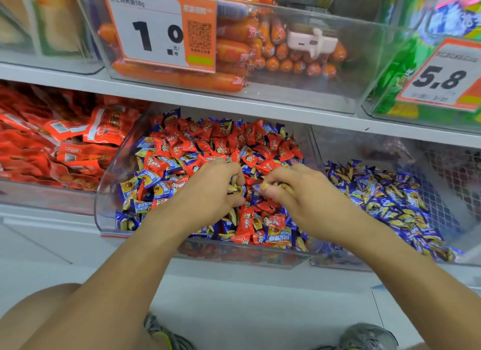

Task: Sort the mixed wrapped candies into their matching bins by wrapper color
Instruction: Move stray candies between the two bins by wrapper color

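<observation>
Gripping blue candies (270,187): two hands, left hand (208,190), right hand (299,193).

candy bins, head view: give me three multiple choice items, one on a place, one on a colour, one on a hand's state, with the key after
1. Where does the bin holding only blue wrapped candies stand, relative to the mixed bin?
A. to its right
B. to its left
C. on the shelf above

2. Which wrapper colours are mixed in the middle bin?
A. green and white
B. red and blue
C. only orange

3. What is the right hand doing?
A. resting flat on the shelf edge
B. hanging clear of the bins
C. pinching candies over the mixed bin

Key: 1 A, the all-blue pile lies in the clear bin right of the mixed one. 2 B, red and blue wrappers lie jumbled together. 3 C, its fingers curl round wrappers, close beside the left hand.
</observation>
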Available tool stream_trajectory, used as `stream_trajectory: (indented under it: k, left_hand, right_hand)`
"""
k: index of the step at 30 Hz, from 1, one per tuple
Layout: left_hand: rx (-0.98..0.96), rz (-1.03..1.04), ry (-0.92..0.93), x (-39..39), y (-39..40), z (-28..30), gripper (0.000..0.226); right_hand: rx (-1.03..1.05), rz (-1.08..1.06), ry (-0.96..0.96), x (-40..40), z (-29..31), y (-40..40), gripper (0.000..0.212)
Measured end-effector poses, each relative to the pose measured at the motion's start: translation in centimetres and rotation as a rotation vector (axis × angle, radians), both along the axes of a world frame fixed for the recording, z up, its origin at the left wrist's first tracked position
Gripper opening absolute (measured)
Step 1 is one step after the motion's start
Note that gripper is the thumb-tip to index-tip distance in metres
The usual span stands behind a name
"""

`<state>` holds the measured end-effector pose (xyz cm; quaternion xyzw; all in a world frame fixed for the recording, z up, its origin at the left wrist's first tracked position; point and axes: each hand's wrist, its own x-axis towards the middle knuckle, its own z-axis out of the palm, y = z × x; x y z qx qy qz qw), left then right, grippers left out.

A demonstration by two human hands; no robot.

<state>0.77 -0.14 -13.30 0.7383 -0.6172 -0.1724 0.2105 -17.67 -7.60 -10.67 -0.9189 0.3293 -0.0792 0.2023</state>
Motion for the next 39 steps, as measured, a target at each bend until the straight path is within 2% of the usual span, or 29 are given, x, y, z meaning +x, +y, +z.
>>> stream_trajectory:
  k: [4,7,9,12,15,18,22,26,28,30,31,33,36,39]
  left_hand:
    - [-0.106,0.038,0.150,0.3,0.9,1.7,0.010]
    - [-0.123,0.062,0.154,0.2,1.7,2.0,0.009]
    - [-0.041,0.063,0.064,-0.2,1.6,1.4,0.015]
    - [0.132,0.080,-0.186,-1.0,0.9,0.2,0.032]
    - [0.105,0.078,-0.228,-1.4,0.5,0.3,0.023]
    - [0.088,0.050,-0.188,-1.5,0.9,0.5,0.018]
    - [0.009,0.112,-0.095,-1.7,1.6,0.9,0.018]
    - [-0.254,0.178,0.157,-4.2,1.0,2.8,0.016]
    - [-0.372,0.145,0.293,-7.3,-0.5,3.9,0.016]
    - [-0.418,0.081,0.418,-10.8,-2.8,4.5,0.016]
    - [-0.431,0.045,0.438,-12.5,-4.2,4.4,0.015]
    - [-0.432,-0.018,0.362,-15.3,-7.3,3.6,0.013]
    - [-0.297,-0.169,0.285,-17.8,-10.4,2.5,0.024]
    - [-0.167,-0.376,0.130,-18.2,-11.0,2.5,0.042]
  right_hand:
    - [0.108,-0.173,-0.238,-2.0,0.8,-0.3,0.020]
    - [0.178,-0.214,-0.307,-3.3,0.6,-0.8,0.022]
    - [0.180,-0.218,-0.336,-4.0,0.3,-1.1,0.019]
    - [0.178,-0.217,-0.398,-4.6,-0.2,-1.0,0.016]
    - [0.174,-0.188,-0.413,-5.0,-0.4,-0.6,0.014]
    - [0.186,-0.167,-0.420,-5.6,-0.7,-0.6,0.014]
    - [0.198,-0.167,-0.429,-6.6,-0.9,-1.0,0.011]
    - [0.272,-0.181,-0.406,-7.2,-0.5,-2.2,0.016]
    - [0.436,-0.217,-0.476,-7.9,-0.1,-3.0,0.013]
    - [0.675,-0.309,-0.627,-9.2,0.7,-4.2,0.011]
    - [0.783,-0.355,-0.700,-10.0,1.2,-4.7,0.011]
    - [0.925,-0.396,-0.808,-11.7,1.7,-5.9,0.014]
    - [0.967,-0.435,-0.840,-14.1,1.2,-7.5,0.020]
    - [0.782,-0.501,-0.693,-16.1,0.0,-8.9,0.018]
